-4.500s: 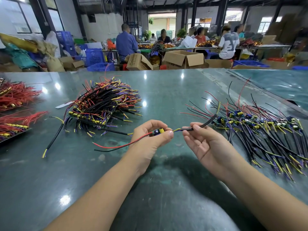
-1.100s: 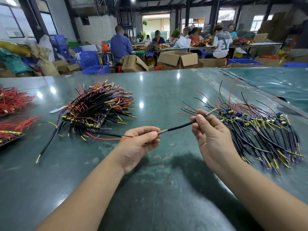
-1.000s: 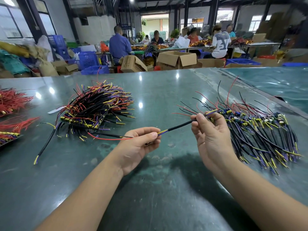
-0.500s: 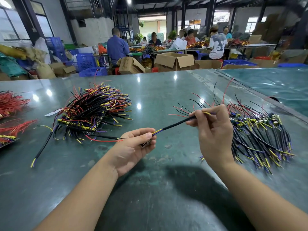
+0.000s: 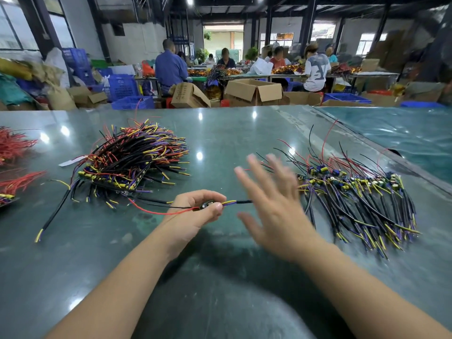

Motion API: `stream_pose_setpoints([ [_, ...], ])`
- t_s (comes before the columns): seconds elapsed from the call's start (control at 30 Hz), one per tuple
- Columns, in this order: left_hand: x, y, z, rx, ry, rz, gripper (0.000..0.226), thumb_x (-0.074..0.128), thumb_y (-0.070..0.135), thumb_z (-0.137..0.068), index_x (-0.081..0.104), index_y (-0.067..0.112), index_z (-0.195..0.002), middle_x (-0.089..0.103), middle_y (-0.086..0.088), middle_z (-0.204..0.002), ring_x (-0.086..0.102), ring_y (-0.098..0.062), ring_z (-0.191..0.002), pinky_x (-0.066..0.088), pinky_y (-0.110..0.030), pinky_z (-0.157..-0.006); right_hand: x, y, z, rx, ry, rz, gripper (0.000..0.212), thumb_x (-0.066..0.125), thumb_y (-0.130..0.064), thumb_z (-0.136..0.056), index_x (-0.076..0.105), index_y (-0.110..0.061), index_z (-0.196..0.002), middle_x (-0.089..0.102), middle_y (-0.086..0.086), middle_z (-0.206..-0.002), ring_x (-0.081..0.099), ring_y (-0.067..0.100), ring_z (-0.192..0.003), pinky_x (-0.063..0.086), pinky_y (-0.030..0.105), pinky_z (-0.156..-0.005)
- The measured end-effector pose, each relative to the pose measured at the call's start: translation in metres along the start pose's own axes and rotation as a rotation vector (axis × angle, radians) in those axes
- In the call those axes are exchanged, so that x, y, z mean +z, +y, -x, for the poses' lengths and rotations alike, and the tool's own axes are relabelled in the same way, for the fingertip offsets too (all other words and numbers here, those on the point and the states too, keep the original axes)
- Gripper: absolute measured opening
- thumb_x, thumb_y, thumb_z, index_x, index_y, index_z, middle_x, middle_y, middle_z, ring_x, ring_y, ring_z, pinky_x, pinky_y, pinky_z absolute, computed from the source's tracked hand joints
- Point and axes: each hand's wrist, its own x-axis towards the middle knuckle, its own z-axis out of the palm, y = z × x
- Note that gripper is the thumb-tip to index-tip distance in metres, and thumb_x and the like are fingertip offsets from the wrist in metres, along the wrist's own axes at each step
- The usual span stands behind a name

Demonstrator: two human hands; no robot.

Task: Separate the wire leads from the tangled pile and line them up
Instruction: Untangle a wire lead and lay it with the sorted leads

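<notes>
My left hand (image 5: 195,211) pinches one wire lead (image 5: 234,202) at its small yellow-and-black component; a thin red wire trails left from it and a black sheathed end sticks out to the right. My right hand (image 5: 274,199) hovers beside that end with fingers spread and blurred, holding nothing. The tangled pile (image 5: 129,162) of black, red, yellow and purple leads lies to the left. The lined-up row of leads (image 5: 354,199) fans out on the right.
Red wire bundles (image 5: 14,165) lie at the table's left edge. A single black lead (image 5: 52,216) trails from the pile toward me. The green glossy table (image 5: 220,277) continues to a second table (image 5: 403,135) at right. Boxes, crates and seated people sit beyond.
My right hand has let go of the lead's black end and opened, swinging down and left from the lined-up row. My left hand keeps its pinch on the lead.
</notes>
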Motion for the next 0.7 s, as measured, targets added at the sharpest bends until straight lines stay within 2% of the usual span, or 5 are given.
stream_pose_setpoints([
  [0.1, 0.003, 0.002, 0.001, 0.034, -0.083, 0.040, 0.023, 0.060, 0.000, -0.089, 0.074, 0.018, -0.090, 0.071, -0.005, -0.092, 0.065, -0.015, -0.087, 0.054, -0.030, -0.087, 0.006, -0.019, -0.002, -0.130, -0.123, -0.094, 0.047, 0.064, -0.022, -0.083, 0.057, -0.012, -0.129, 0.064, 0.006, -0.120, 0.062, 0.032, -0.106, 0.050, 0.042, -0.085],
  [0.2, 0.001, 0.004, 0.001, 0.015, -0.043, 0.147, 0.019, 0.059, 0.002, -0.089, 0.066, 0.015, -0.100, 0.071, -0.003, -0.080, 0.067, -0.019, -0.083, 0.055, -0.030, -0.081, 0.004, -0.025, -0.005, 0.061, -0.204, -0.158, 0.050, 0.050, -0.029, -0.096, 0.038, -0.016, -0.144, 0.065, 0.003, -0.118, 0.065, 0.039, -0.078, 0.043, 0.038, -0.054],
  [0.37, 0.004, 0.008, 0.003, -0.066, -0.053, 0.258, 0.023, 0.056, 0.000, -0.090, 0.059, 0.012, -0.109, 0.068, -0.009, -0.078, 0.064, -0.014, -0.067, 0.055, -0.025, -0.069, 0.003, -0.020, 0.002, 0.125, -0.328, -0.064, 0.036, 0.025, -0.045, -0.101, 0.050, -0.021, -0.112, 0.063, -0.001, -0.108, 0.060, 0.036, -0.094, 0.038, 0.038, -0.062],
  [0.5, 0.004, 0.012, 0.003, -0.028, -0.055, 0.323, 0.024, 0.056, -0.002, -0.088, 0.060, 0.011, -0.107, 0.067, -0.013, -0.077, 0.061, -0.015, -0.064, 0.053, -0.024, -0.063, -0.002, -0.025, 0.000, 0.096, -0.258, -0.062, 0.039, 0.027, -0.047, -0.101, 0.053, -0.018, -0.097, 0.064, 0.002, -0.089, 0.060, 0.036, -0.081, 0.030, 0.036, -0.054],
  [0.7, 0.004, 0.011, 0.004, 0.031, -0.095, 0.289, 0.021, 0.056, -0.004, -0.089, 0.058, 0.010, -0.105, 0.063, -0.009, -0.073, 0.058, -0.015, -0.067, 0.052, -0.022, -0.066, -0.003, -0.031, 0.000, 0.125, -0.153, -0.169, 0.034, 0.040, -0.039, -0.099, 0.057, -0.012, -0.089, 0.061, 0.001, -0.071, 0.057, 0.035, -0.069, 0.040, 0.038, -0.052],
])
